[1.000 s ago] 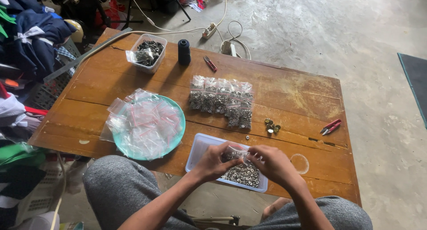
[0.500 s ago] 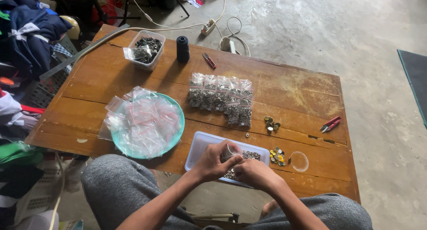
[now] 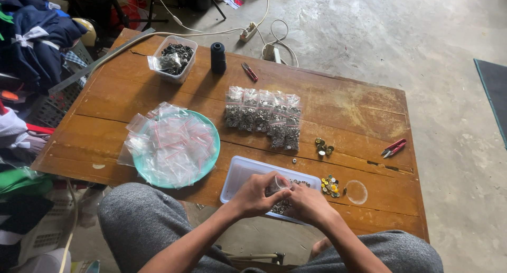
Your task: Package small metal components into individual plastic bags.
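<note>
Both hands (image 3: 282, 196) — bag (image 3: 278, 184) (half-hidden)

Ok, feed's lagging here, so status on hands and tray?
Left hand and right hand together over clear tray, pinching a small bag. Metal fasteners in tray. Nothing in the way.

The table (image 3: 343, 101) is worn wood, scratched and matt, with pale rubbed patches. The tray (image 3: 240, 170) near the hands is clear smooth plastic and holds small shiny metal pieces. The bags (image 3: 169, 143) on the left are thin glossy plastic. The floor (image 3: 401, 35) on the far side is rough grey concrete.
</note>
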